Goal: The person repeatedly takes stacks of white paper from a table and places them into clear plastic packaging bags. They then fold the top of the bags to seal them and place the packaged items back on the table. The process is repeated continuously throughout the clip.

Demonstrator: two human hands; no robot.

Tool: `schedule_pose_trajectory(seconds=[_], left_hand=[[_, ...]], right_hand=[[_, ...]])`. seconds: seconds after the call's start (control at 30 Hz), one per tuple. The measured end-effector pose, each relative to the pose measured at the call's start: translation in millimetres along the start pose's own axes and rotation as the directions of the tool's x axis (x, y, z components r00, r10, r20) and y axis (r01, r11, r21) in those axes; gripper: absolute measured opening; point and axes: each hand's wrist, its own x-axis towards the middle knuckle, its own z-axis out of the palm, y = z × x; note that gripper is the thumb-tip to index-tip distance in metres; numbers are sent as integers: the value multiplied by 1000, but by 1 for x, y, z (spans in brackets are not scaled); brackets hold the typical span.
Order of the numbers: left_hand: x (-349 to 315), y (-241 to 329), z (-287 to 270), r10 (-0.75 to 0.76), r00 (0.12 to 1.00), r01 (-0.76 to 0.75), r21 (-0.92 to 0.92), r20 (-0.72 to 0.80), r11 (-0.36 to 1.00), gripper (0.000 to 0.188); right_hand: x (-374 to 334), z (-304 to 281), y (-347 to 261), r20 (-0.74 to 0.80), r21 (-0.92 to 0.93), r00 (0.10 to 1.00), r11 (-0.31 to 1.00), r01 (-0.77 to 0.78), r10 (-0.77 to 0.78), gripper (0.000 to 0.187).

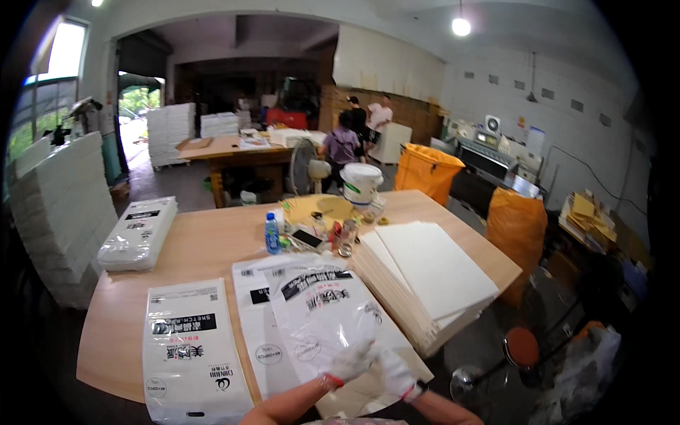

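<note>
A clear printed plastic bag [322, 301] lies tilted in front of me, overlapping a second printed bag [256, 329] beneath it. My left hand [350, 361], in a white glove, is closed on the near right edge of the upper bag. Close beside it is my right hand [394, 374], also in a white glove, at the same corner; its fingers are blurred, and I cannot tell if they grip the plastic. Under both hands is a pale sheet [405, 352]. To the right stands a thick stack of white paper [432, 273], its top sheets slightly askew.
A flat printed pack [188, 354] lies at the left of the table [117, 333], with a stack of wrapped packs [139, 234] behind it. Farther back are a blue-capped bottle [272, 234], a phone [307, 239], a glass jar [346, 239] and a white bucket [361, 184]. A stool [521, 347] stands at right.
</note>
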Motion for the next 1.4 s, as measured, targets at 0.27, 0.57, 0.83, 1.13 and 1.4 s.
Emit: schedule_pose_trajectory(seconds=[0.27,0.57,0.83,1.13,1.4], left_hand=[[-117,-63,28,122,982,-18,581,-141,814,35],[-217,-34,-30,-598,641,574,-217,-480,789,14],[-295,-65,29,-665,655,668,-134,-359,732,14],[-228,-19,-38,-258,748,363,51,-611,930,7],[-290,-46,-112,-167,39,-243,-172,-985,955,9]], right_hand=[[10,24,67,250,-230,802,838,-496,543,34],[-78,-31,34,443,221,838,867,-446,318,42],[-139,-9,31,508,359,788,745,-562,349,36],[-180,29,72,646,562,583,209,-800,493,24],[-11,107,-84,833,466,509,221,-857,218,37]])
